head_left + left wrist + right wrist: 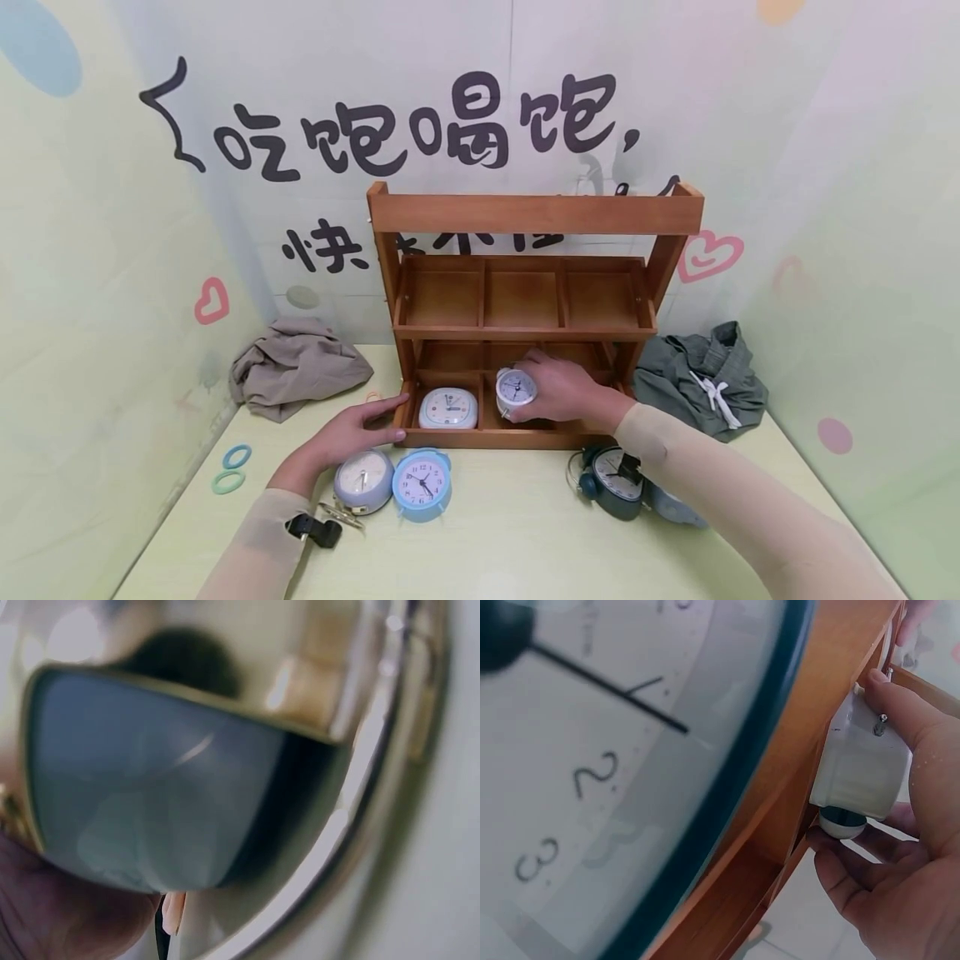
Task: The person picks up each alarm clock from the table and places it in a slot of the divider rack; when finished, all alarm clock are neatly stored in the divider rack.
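My right hand (558,387) grips a small white twin-bell alarm clock (516,388) at the middle compartment of the wooden shelf's (536,215) bottom tier. In the right wrist view, thumb and fingers close around the clock's white body (862,761), beside its round bell (843,823). A white rounded-square clock (447,409) sits in the compartment to the left. My left hand (348,433) rests against the shelf's left front corner, fingers and thumb stretched out. Below that hand stand a lavender round clock (363,481) and a light blue clock (422,485).
A dark green twin-bell clock (615,482) and a grey-blue object (675,506) lie by my right forearm. Brown cloth (296,367) is left of the shelf, dark green cloth (705,379) right. Blue (237,456) and green rings (228,482) lie far left. A gold-rimmed object (342,516) is near my left wrist.
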Action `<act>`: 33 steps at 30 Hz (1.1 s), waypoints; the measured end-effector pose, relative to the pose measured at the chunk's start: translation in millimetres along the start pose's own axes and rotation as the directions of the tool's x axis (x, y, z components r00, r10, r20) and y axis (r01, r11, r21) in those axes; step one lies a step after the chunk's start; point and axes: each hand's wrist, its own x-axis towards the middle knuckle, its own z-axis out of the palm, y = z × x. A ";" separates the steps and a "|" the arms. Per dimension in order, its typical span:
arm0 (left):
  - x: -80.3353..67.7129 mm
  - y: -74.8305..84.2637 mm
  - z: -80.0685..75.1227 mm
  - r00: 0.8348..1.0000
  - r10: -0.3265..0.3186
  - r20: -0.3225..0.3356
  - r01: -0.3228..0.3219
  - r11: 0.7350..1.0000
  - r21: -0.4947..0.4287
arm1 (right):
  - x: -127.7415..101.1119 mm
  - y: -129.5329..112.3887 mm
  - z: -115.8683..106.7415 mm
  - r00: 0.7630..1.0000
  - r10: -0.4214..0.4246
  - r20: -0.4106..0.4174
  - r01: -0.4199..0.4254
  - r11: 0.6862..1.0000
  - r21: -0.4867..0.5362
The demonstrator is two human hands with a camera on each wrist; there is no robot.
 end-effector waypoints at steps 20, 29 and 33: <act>0.8 -3.0 0.4 1.000 -0.001 -0.002 0.001 1.000 0.010 | 7.5 -1.8 8.1 0.999 0.003 0.054 0.000 0.999 -0.050; -0.8 -1.0 -0.1 1.000 -0.011 -0.003 0.011 1.000 -0.002 | 6.6 -8.1 8.3 0.997 -0.031 0.070 0.041 0.989 -0.142; -1.0 0.0 -0.2 1.000 -0.010 -0.001 0.010 1.000 -0.001 | 5.1 -9.4 6.8 0.997 -0.026 0.075 0.037 0.989 -0.144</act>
